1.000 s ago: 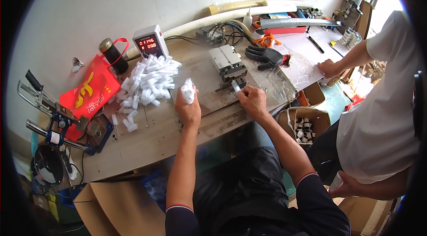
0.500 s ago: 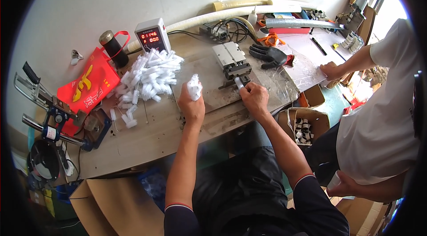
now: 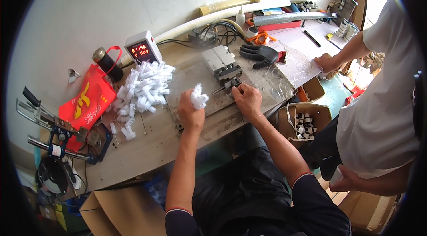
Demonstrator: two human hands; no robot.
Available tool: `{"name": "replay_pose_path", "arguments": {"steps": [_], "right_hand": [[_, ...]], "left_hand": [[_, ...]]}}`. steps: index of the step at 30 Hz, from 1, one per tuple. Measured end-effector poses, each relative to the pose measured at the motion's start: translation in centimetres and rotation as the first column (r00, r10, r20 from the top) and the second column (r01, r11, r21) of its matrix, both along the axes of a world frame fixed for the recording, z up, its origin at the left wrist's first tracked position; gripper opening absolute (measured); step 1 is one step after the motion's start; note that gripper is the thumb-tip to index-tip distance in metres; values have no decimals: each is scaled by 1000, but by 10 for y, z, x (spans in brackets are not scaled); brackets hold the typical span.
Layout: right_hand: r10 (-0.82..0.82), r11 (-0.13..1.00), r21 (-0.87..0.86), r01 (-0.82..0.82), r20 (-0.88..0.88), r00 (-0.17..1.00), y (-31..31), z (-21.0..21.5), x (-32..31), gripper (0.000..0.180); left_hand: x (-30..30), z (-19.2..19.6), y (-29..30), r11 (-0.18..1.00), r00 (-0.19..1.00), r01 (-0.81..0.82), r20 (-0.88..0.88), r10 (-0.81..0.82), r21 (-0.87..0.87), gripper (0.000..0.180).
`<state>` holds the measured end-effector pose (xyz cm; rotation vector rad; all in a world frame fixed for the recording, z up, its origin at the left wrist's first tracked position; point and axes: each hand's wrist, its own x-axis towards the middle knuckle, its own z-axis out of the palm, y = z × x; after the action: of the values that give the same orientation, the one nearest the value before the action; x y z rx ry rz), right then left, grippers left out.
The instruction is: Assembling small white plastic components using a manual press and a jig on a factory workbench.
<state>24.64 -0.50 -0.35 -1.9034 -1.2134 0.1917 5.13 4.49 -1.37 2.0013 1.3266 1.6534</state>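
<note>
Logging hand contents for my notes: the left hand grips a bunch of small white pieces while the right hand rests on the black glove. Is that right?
Not quite. In the head view the left hand does grip the small white pieces, but the right hand is at the small metal fixture; the black glove lies untouched farther back.

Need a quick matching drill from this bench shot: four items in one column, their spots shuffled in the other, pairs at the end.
Things:
1. bunch of small white plastic pieces
2. black work glove
3. red paper bag with yellow print
4. open cardboard box of black-and-white parts

Places:
A. below the bench edge, to the person's right
B. on the bench top beyond the grey metal fixture
C. gripped in the left hand
D. lying at the left end of the bench, beside the loose pile of white plastic pieces

Pairs: 1-C, 2-B, 3-D, 4-A
</note>
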Motion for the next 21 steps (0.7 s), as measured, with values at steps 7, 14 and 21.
{"name": "replay_pose_path", "arguments": {"steps": [7,14,21], "right_hand": [[-21,991,121,48,-218,976,-2,-5,6,28],[-16,980,188,68,-262,965,0,-8,7,29],[94,918,374,128,-522,848,1,-18,21,20]], "left_hand": [[29,6,-5,986,939,114,-311,-146,-118,29],[37,5,4,992,933,122,-335,-130,-45,30],[25,2,-15,998,931,60,-360,-60,-10,30]]}}
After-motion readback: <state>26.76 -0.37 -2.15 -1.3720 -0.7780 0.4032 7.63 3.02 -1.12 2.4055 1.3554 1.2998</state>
